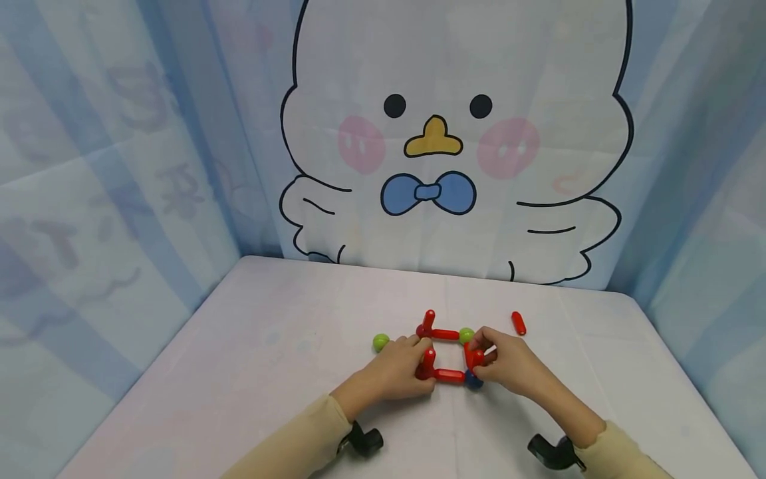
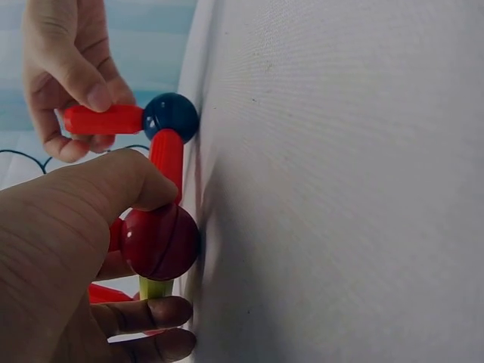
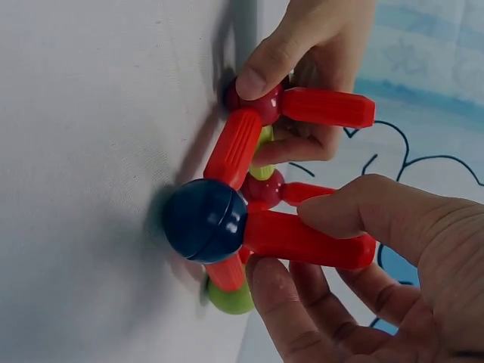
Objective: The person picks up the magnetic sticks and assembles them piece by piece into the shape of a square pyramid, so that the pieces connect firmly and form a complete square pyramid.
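A square of balls and magnetic-looking rods lies on the table. Its corners are a near red ball (image 2: pixel 160 240), a far red ball (image 3: pixel 265 189), a blue ball (image 3: pixel 204 221) and a green ball (image 1: pixel 467 335). Red rods (image 1: pixel 450 376) join most corners; a yellow-green rod (image 3: pixel 262 155) links the red balls. My left hand (image 1: pixel 397 369) grips the near red ball, thumb on one side and fingers around the other. Between thumb and fingers, my right hand (image 1: pixel 509 362) pinches an upright red rod (image 3: pixel 310 239) that meets the blue ball. Other upright rods stand on both red balls.
A loose green ball (image 1: pixel 381 342) lies left of the square, just beyond my left hand. Toward the back right is a single red rod (image 1: pixel 518 323). The white table (image 1: pixel 287 319) backs onto a curtain with a cartoon bird (image 1: pixel 461 53).
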A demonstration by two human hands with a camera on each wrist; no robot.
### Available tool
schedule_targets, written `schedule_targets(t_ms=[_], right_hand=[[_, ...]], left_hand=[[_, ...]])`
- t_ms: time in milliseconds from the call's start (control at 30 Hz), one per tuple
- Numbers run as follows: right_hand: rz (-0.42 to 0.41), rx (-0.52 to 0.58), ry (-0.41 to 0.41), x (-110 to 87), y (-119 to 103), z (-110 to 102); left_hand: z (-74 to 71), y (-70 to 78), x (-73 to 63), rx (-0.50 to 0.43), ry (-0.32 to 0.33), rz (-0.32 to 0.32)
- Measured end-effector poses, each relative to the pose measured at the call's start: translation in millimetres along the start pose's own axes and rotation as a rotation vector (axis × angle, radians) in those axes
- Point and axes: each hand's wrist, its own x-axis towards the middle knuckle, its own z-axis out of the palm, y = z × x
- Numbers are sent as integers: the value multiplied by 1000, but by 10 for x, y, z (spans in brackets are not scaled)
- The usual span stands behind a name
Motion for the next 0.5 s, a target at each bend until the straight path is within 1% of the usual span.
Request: schedule_targets(t_ms=[133,333,500], right_hand=[[-3,-5,-17,-11,10,-18],[-10,-67,-31,-10,88,-70],[6,-99,-31,18,177,-128]], left_hand=[[-6,16,-2,7,-4,-5],[-12,25,-6,6,1,3],[-2,19,-2,8,5,6]])
